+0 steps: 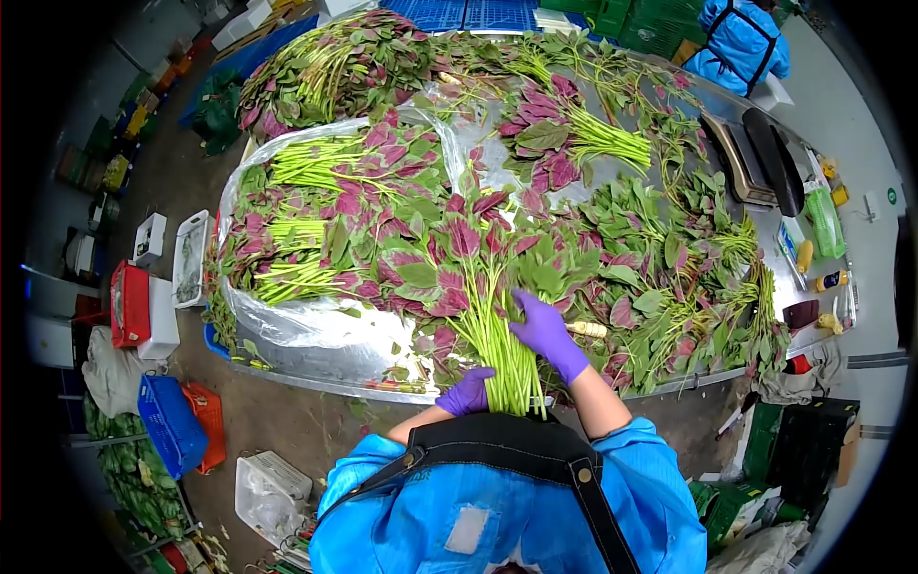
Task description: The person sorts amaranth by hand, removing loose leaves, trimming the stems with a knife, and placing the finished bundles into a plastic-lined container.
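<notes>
Left purple-gloved hand [467, 392] clamps the stem ends, the best hold on this probably light, floppy bunch of red-green leafy stalks [492, 320], while right purple-gloved hand [547, 335] lies flat at its two o'clock.

Blue jacket [631, 517], black apron straps [507, 442], purple gloves.
Bright blue sleeves are pushed up to the elbows; round rivets stud the straps; a pale patch marks the chest; gloves cover the left hand [467, 392] and right hand [547, 335].

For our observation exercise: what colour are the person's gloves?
Purple, on the left hand gripping the leafy bunch and the right hand; head view shows it best.
</notes>
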`<state>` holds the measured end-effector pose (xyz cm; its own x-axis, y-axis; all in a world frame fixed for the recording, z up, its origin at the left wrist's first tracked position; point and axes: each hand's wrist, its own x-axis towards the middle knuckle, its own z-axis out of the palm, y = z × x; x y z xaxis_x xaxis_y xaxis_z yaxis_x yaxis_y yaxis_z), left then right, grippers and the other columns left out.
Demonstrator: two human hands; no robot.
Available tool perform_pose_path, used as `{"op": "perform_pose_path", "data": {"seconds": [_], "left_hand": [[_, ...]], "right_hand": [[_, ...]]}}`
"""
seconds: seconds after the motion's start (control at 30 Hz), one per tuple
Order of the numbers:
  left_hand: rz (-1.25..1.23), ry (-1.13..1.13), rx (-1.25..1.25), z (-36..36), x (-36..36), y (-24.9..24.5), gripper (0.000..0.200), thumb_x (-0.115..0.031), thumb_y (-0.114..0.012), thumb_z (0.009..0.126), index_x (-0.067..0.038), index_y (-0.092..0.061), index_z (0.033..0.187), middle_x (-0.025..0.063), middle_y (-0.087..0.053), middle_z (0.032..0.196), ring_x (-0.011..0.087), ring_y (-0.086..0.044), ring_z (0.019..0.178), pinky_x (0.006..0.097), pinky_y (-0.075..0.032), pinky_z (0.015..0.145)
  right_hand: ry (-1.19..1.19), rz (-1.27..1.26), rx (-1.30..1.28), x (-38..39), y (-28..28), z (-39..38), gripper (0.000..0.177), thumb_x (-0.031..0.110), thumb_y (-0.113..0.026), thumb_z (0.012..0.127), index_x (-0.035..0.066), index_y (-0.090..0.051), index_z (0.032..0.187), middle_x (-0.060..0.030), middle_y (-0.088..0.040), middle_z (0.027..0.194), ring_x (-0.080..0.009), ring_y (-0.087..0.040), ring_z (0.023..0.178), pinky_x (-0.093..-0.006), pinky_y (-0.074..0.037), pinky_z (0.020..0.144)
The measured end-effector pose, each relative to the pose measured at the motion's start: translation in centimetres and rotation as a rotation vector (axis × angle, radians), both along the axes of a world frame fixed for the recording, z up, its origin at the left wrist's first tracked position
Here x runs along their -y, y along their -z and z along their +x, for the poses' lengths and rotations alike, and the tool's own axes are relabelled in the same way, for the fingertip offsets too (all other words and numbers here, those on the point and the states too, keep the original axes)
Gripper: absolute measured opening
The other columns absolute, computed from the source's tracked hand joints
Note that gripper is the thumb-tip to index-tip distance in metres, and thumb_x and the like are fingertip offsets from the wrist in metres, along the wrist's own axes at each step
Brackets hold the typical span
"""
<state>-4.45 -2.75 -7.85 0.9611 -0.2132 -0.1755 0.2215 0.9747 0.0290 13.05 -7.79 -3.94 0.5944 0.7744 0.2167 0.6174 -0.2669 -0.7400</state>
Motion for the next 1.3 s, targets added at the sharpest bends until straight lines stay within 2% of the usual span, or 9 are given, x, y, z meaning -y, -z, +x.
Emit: {"op": "perform_pose_path", "data": {"seconds": [0.27, 0.37, 0.43, 0.53, 0.73, 0.83, 1.0, 1.17, 1.3], "left_hand": [[0.129, 0.006, -0.257, -1.1, -0.4, 1.2, 0.068, -0.018, -0.057, 0.070, 0.001, -0.031, 0.131, 0.0206, -0.049, 0.121, 0.0311, -0.051, 0.109, 0.0429, -0.040, 0.095], [0.113, -0.019, -0.186, -0.5, -0.4, 0.3, 0.076, -0.023, -0.061, 0.070, 0.000, -0.028, 0.133, 0.0211, -0.044, 0.126, 0.0344, -0.046, 0.115, 0.0456, -0.032, 0.101], [-0.028, -0.020, 0.026, 0.5, -0.3, -1.5, 0.081, -0.028, -0.062, 0.071, -0.001, -0.022, 0.136, 0.0228, -0.035, 0.133, 0.0385, -0.037, 0.121, 0.0486, -0.026, 0.104], [-0.091, -0.011, 0.077, 0.9, -0.3, -2.3, 0.083, -0.029, -0.061, 0.073, -0.002, -0.016, 0.137, 0.0246, -0.025, 0.138, 0.0412, -0.028, 0.127, 0.0499, -0.022, 0.105], [0.016, -0.047, -0.121, -0.7, -0.5, -0.6, 0.079, -0.028, -0.058, 0.076, -0.001, -0.016, 0.137, 0.0243, -0.026, 0.138, 0.0402, -0.030, 0.126, 0.0494, -0.023, 0.105], [-0.012, -0.054, 0.055, -0.2, -0.6, -1.6, 0.079, -0.029, -0.058, 0.076, 0.001, -0.017, 0.136, 0.0240, -0.026, 0.138, 0.0398, -0.031, 0.125, 0.0490, -0.025, 0.104], [-0.031, -0.049, 0.022, -0.3, -0.7, -1.9, 0.081, -0.032, -0.057, 0.076, 0.000, -0.015, 0.137, 0.0235, -0.025, 0.139, 0.0391, -0.032, 0.125, 0.0482, -0.027, 0.103], [-0.082, -0.019, 0.114, 0.3, -0.4, -1.7, 0.081, -0.032, -0.057, 0.077, 0.000, -0.015, 0.137, 0.0234, -0.024, 0.139, 0.0383, -0.030, 0.126, 0.0487, -0.026, 0.103], [-0.125, -0.025, 0.040, -0.2, -0.4, -1.9, 0.078, -0.032, -0.056, 0.078, -0.001, -0.016, 0.137, 0.0225, -0.026, 0.139, 0.0380, -0.030, 0.126, 0.0490, -0.026, 0.104]], "right_hand": [[-0.590, -0.546, -1.134, 7.3, -3.5, 1.2, 0.019, 0.012, -0.068, 0.074, 0.006, -0.062, 0.091, -0.0006, -0.060, 0.070, -0.0087, -0.055, 0.064, -0.0237, -0.043, 0.058], [-0.972, -0.747, -0.841, 8.6, -6.1, 3.3, 0.023, 0.011, -0.070, 0.071, 0.006, -0.062, 0.092, -0.0023, -0.061, 0.070, -0.0094, -0.057, 0.067, -0.0237, -0.044, 0.062], [-0.205, -0.565, -0.477, 8.4, -7.1, 4.6, 0.033, 0.013, -0.071, 0.069, 0.007, -0.062, 0.100, -0.0048, -0.063, 0.081, -0.0112, -0.058, 0.069, -0.0248, -0.046, 0.065], [-0.092, -0.195, -0.088, 5.3, -5.0, 3.6, 0.041, 0.016, -0.070, 0.068, 0.006, -0.058, 0.106, -0.0127, -0.061, 0.099, -0.0228, -0.061, 0.086, -0.0311, -0.049, 0.075], [-0.157, -0.165, -0.035, -1.2, -2.6, -1.2, 0.035, 0.019, -0.069, 0.070, 0.007, -0.060, 0.101, -0.0125, -0.058, 0.094, -0.0292, -0.059, 0.083, -0.0373, -0.048, 0.070], [-0.095, -0.223, 0.024, 0.0, -0.4, -0.3, 0.019, 0.015, -0.071, 0.070, 0.007, -0.063, 0.086, -0.0056, -0.060, 0.080, -0.0139, -0.055, 0.061, -0.0306, -0.045, 0.056], [-0.350, -0.517, -0.954, 7.0, -5.5, 3.2, 0.019, 0.020, -0.071, 0.070, 0.006, -0.064, 0.080, -0.0050, -0.061, 0.075, -0.0172, -0.058, 0.064, -0.0307, -0.046, 0.060], [-0.115, -0.439, 0.038, 6.4, -7.1, 2.9, 0.038, 0.015, -0.069, 0.070, 0.011, -0.059, 0.106, -0.0094, -0.060, 0.095, -0.0255, -0.060, 0.087, -0.0348, -0.048, 0.075], [-0.178, -0.253, 0.106, 0.3, -4.3, -0.9, 0.040, 0.023, -0.066, 0.071, 0.012, -0.056, 0.108, -0.0133, -0.052, 0.109, -0.0298, -0.058, 0.088, -0.0378, -0.046, 0.074]]}}
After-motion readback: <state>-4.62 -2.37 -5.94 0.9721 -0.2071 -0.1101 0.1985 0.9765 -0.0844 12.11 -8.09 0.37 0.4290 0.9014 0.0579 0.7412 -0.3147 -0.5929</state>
